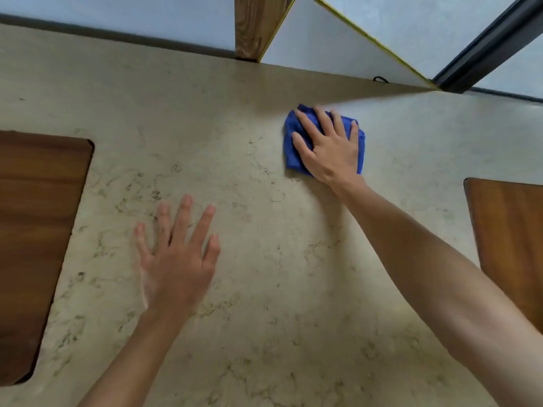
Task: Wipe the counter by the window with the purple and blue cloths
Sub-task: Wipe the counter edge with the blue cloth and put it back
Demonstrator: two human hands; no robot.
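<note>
A blue cloth point(291, 133) lies bunched on the beige marbled counter point(264, 289), near the far edge under the window. My right hand point(329, 145) presses flat on top of it, fingers spread towards the window. My left hand point(176, 259) hovers or rests open over the bare counter nearer to me, fingers apart, holding nothing. It looks slightly blurred. No purple cloth is in view.
A dark wooden panel point(38, 245) sits at the counter's left side and another point(511, 245) at the right. A wooden post point(255, 27) and a dark window frame point(482, 51) rise behind the far edge. A small black loop point(380, 79) lies at the back edge.
</note>
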